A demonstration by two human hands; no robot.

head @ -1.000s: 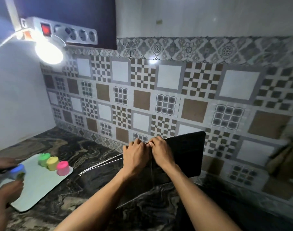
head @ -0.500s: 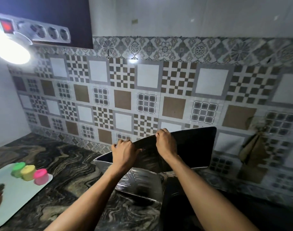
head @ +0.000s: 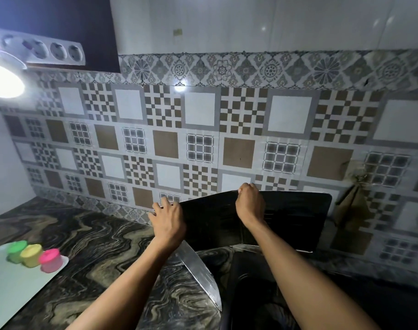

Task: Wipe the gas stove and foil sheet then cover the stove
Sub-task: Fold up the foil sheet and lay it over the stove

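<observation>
Both my hands grip the foil's (head: 281,217) top edge, left (head: 168,222) and right (head: 250,204). Far left of them, three lidded jars (head: 34,254) sit on a tray (head: 10,289); contents hidden.

Hidden fingertips, dark stove, cut-off edges

The left hand's (head: 168,220) fingertips curl behind the foil sheet's (head: 203,270) top edge, out of sight; the right hand's (head: 249,203) fingers fold over the same edge. Below the fingers, the gas stove (head: 251,282) is too dark to make out. Left of the fingers, the white tray (head: 10,287) and lamp (head: 3,82) are cut by the frame edge; the three small tubs (head: 33,254) are blurred.
</observation>
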